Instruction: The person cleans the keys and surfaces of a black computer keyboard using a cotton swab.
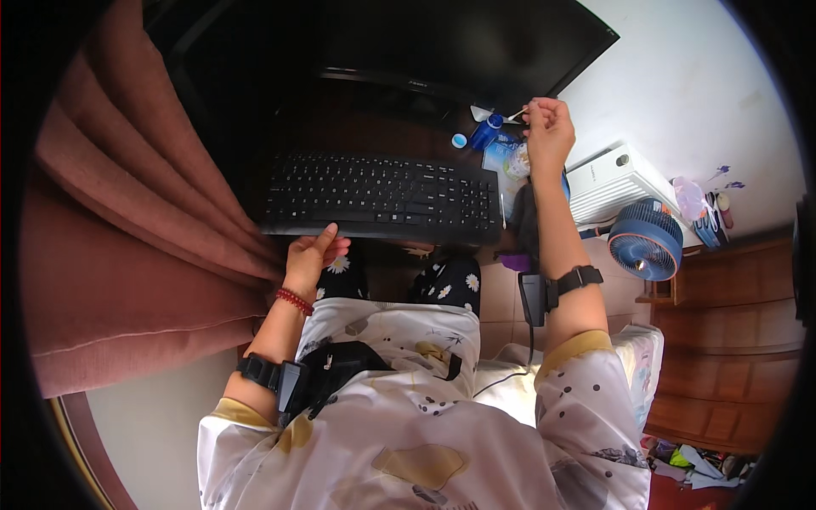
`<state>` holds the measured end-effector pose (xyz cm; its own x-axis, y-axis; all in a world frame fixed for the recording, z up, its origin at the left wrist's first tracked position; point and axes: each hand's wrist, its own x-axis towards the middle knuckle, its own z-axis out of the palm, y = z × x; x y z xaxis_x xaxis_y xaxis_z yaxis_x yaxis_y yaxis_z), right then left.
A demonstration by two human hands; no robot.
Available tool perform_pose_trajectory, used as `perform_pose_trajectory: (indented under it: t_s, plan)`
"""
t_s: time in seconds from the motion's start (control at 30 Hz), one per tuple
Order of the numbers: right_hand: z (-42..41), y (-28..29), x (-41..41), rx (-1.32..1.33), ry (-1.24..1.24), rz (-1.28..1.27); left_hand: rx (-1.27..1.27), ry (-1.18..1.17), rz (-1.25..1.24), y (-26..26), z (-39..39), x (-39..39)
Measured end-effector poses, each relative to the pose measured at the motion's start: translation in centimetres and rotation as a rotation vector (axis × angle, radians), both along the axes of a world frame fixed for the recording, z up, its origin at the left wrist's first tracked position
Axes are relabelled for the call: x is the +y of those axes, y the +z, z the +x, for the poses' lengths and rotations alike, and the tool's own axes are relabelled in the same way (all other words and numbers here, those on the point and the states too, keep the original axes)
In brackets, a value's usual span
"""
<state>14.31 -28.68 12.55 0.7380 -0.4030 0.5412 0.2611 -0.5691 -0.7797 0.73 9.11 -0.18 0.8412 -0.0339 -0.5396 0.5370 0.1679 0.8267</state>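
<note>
My left hand (312, 255) grips the front edge of a black computer keyboard (382, 197), thumb on top and fingers curled below. Pinched in my right hand (549, 131) is a cotton swab (517, 115), its tip near the mouth of a small blue bottle (486, 132). The bottle's cap is off; a round cap (459, 141) with a light-blue inside rests to its left. Partly behind my right wrist is a clear tub of cotton swabs (517, 163). Another swab (503, 211) lies just right of the keyboard.
A black monitor (459, 44) stands behind the keyboard. To the right are a white ribbed box-shaped device (621, 182) and a blue fan (645, 241). A reddish curtain (146, 210) hangs at the left. A dark cloth (526, 220) lies near my right forearm.
</note>
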Motion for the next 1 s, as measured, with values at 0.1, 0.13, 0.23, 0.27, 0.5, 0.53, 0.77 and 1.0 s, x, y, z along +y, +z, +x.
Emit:
perform_pose_trajectory:
  t_s: [0.1, 0.13, 0.23, 0.27, 0.5, 0.53, 0.77, 1.0]
  plan:
    - [1.6, -1.5, -0.3, -0.042, -0.013, -0.031, 0.002, -0.005, -0.001, -0.1, 0.0, 0.0]
    - [1.8, -1.8, -0.4, -0.030, -0.031, -0.050, 0.003, -0.002, -0.005, -0.2, -0.1, 0.0]
    - [2.3, -2.6, -0.1, 0.050, 0.024, 0.029, -0.003, 0.001, -0.024, -0.4, 0.0, 0.1]
    - [2.6, -3.1, -0.2, 0.039, 0.013, -0.019, -0.005, 0.001, -0.031, -0.4, 0.0, 0.1]
    - [3.0, -4.2, -1.1, 0.136, -0.074, -0.459, 0.006, -0.003, -0.048, -0.4, 0.0, 0.1]
    - [2.9, -4.0, -1.0, 0.149, -0.077, -0.469, 0.004, -0.003, -0.041, -0.3, 0.0, 0.2]
    - [0.3, -3.7, -1.4, 0.219, -0.121, -0.437, -0.004, -0.003, -0.035, 0.3, -0.2, 0.1]
    - [-2.1, -6.8, -3.2, 0.154, -0.212, -0.287, 0.002, 0.017, -0.024, 0.7, -0.1, -0.1]
